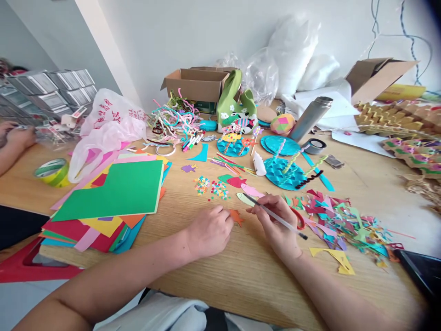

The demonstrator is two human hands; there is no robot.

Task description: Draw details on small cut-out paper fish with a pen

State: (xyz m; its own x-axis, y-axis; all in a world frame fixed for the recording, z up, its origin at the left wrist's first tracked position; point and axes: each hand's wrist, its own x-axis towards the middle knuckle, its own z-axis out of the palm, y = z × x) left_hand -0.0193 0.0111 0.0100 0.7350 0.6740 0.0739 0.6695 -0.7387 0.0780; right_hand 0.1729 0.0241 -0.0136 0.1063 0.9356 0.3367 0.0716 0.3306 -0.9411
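Observation:
My right hand [277, 225] is closed around a slim pen [280, 219] with a clear barrel and dark ends, its upper end slanting toward the fish cutouts. Curled on the wood, my left hand [211, 231] has its fingertips at the edge of a small orange paper cutout [236, 216], partly hidden by the fingers. Just beyond lie a pale green paper fish [243, 198], a pink one [251, 190] and a red one [236, 182]. Red-handled scissors [299, 218] show partly behind my right hand. Small piles of coloured paper dots [219, 189] sit past my left hand.
Coloured paper sheets [113, 188] are stacked at left, beside yellow-green tape [51, 171]. Paper scraps [347, 225] spread at right near a dark device [422, 271]. Blue-painted craft discs [287, 174], a metal flask [312, 118] and pipe cleaners [175, 119] stand behind. Another person's hands [19, 138] are far left.

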